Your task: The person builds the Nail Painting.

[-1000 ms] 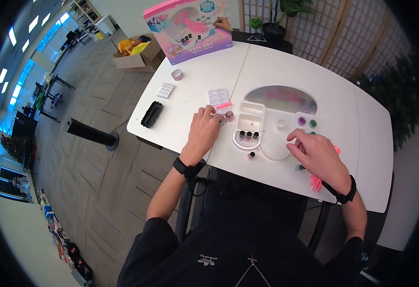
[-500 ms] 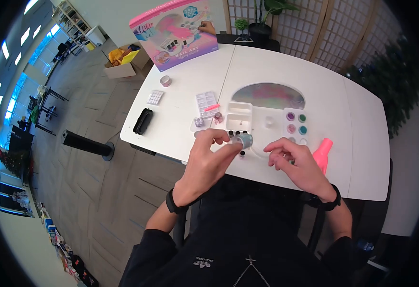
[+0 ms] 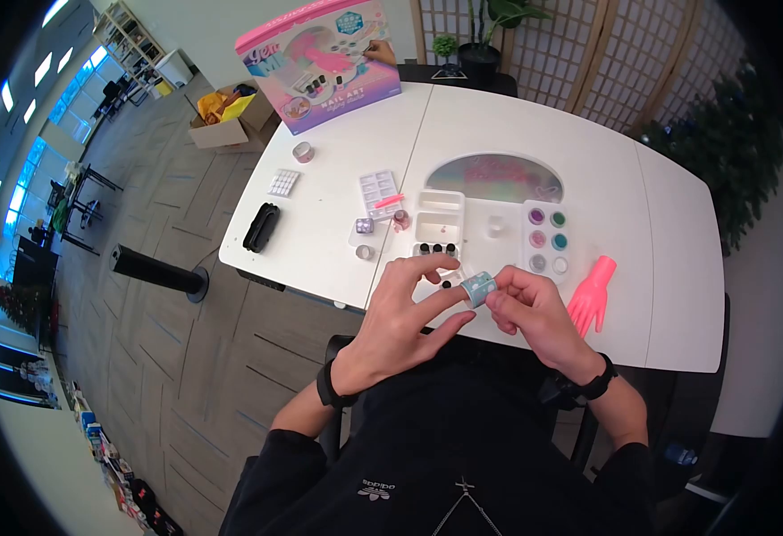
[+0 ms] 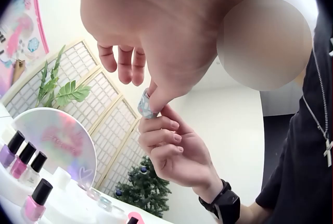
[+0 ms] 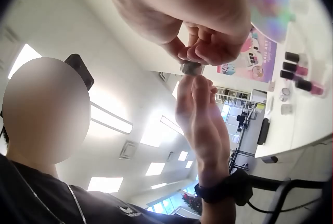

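Change at band: half a second earlier, the left hand (image 3: 390, 314) alone holds the pale blue band (image 3: 478, 288), with the right hand (image 3: 543, 317) apart; now both hands meet at it.
Change at hand model: the pink hand model (image 3: 593, 295), partly covered earlier by the right hand, is now largely exposed.
Band location: above the near edge of the table (image 3: 677, 241), around the end of the left index finger.
Band form: short, thin-walled cylinder, white-patterned; material cannot be told.
Band axis: along the left index finger, pointing rightward and slightly away from the person in the head view; no marked long side.
Left fingers: index extended into the band, thumb extended just beside it, the others loosely bent and holding nothing.
Right fingers: bent, pinching the band's edge with the thumb.
Hand model: smooth, glossy, moulded digits toward the person.
Bottles: polish bottles (image 4: 25, 153) with tall black caps, clear bodies, coloured contents.
Backing plate: half-round backing plate (image 3: 496, 179), shiny and iridescent.
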`<move>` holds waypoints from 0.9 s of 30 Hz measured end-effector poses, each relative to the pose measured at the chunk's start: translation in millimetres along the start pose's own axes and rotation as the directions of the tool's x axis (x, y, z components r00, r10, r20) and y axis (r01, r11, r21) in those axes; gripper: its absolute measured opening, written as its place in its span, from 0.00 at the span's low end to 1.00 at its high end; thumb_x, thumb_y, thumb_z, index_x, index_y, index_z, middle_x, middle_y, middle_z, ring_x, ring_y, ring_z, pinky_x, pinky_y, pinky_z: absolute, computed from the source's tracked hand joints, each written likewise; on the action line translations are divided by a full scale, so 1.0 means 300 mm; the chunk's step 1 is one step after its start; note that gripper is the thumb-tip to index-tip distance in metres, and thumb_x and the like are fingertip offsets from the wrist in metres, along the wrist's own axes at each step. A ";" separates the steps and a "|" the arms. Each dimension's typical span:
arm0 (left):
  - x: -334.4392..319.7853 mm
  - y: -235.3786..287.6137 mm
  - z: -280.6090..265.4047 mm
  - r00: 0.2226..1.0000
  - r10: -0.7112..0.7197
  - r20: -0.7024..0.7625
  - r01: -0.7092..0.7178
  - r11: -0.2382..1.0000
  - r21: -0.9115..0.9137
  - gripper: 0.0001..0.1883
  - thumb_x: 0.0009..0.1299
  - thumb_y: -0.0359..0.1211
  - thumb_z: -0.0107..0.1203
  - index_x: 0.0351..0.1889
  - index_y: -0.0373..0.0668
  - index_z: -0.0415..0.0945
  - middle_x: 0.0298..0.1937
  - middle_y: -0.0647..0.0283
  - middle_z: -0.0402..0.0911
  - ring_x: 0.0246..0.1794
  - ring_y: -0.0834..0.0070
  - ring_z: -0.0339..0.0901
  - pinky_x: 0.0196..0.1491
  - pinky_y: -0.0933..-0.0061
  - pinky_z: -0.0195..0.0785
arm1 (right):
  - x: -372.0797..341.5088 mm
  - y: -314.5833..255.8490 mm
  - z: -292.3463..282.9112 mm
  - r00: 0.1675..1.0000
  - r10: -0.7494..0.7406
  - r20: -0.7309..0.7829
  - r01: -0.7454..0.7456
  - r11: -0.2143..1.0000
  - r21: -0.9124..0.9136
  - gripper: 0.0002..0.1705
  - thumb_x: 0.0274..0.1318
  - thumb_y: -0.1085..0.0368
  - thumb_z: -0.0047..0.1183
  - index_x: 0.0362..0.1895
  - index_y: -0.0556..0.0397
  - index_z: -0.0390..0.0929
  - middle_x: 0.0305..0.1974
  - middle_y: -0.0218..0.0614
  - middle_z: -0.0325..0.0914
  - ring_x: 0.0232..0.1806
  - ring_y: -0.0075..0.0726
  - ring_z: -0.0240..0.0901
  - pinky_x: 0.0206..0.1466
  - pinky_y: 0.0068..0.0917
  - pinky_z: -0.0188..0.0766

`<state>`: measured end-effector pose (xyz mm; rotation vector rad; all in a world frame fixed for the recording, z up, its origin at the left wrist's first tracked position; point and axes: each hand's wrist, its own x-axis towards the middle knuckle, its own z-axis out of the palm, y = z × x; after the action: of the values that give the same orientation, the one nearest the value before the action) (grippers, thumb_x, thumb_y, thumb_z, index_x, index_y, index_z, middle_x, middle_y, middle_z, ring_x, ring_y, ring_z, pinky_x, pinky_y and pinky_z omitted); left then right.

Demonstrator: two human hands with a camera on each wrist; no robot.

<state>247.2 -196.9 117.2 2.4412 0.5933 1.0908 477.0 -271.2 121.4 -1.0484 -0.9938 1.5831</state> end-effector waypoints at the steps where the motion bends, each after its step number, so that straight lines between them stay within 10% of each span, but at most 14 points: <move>1: 0.001 0.007 0.003 0.999 -0.044 -0.005 0.043 0.996 -0.076 0.21 0.62 0.25 0.78 0.54 0.44 0.90 0.64 0.57 0.80 0.49 0.66 0.78 0.54 0.65 0.75 | 0.001 0.009 -0.001 1.000 -0.012 -0.004 0.012 0.999 -0.032 0.10 0.80 0.61 0.60 0.46 0.54 0.81 0.31 0.19 0.72 0.29 0.12 0.60 0.33 0.19 0.57; 6: -0.012 0.023 0.040 0.948 -0.307 0.083 0.313 0.857 -0.410 0.17 0.67 0.24 0.74 0.54 0.38 0.89 0.70 0.56 0.78 0.49 0.72 0.78 0.56 0.68 0.74 | 0.000 0.035 0.012 0.993 -0.103 -0.060 0.087 0.969 -0.233 0.14 0.81 0.59 0.61 0.42 0.56 0.78 0.30 0.20 0.72 0.30 0.11 0.62 0.33 0.19 0.59; 20: -0.016 -0.013 0.080 0.914 -0.389 0.114 0.371 0.689 -0.623 0.02 0.74 0.20 0.67 0.39 0.35 0.89 0.68 0.59 0.78 0.53 0.77 0.76 0.59 0.71 0.73 | -0.002 0.026 -0.008 0.967 -0.245 -0.064 0.195 0.883 -0.427 0.13 0.79 0.62 0.59 0.40 0.59 0.81 0.28 0.31 0.78 0.30 0.23 0.74 0.36 0.26 0.70; 23: -0.011 -0.023 0.091 0.898 -0.434 0.075 0.373 0.658 -0.654 0.02 0.75 0.24 0.68 0.39 0.35 0.88 0.65 0.60 0.81 0.50 0.77 0.77 0.57 0.71 0.73 | -0.015 0.018 -0.007 0.845 -0.535 0.000 0.358 0.565 -0.743 0.06 0.69 0.70 0.64 0.46 0.57 0.82 0.38 0.37 0.82 0.37 0.35 0.81 0.40 0.31 0.75; 27: -0.004 -0.033 0.106 0.884 -0.466 0.044 0.356 0.609 -0.709 0.04 0.76 0.26 0.69 0.39 0.35 0.88 0.63 0.61 0.82 0.49 0.77 0.77 0.57 0.71 0.73 | -0.007 0.020 0.005 0.679 -0.712 0.179 0.489 0.256 -0.834 0.25 0.55 0.77 0.70 0.58 0.52 0.81 0.52 0.42 0.81 0.47 0.47 0.82 0.46 0.38 0.78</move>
<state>268.8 -195.2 91.9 1.4666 0.6012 1.0420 474.4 -274.6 116.5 -1.1877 -1.8034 0.1986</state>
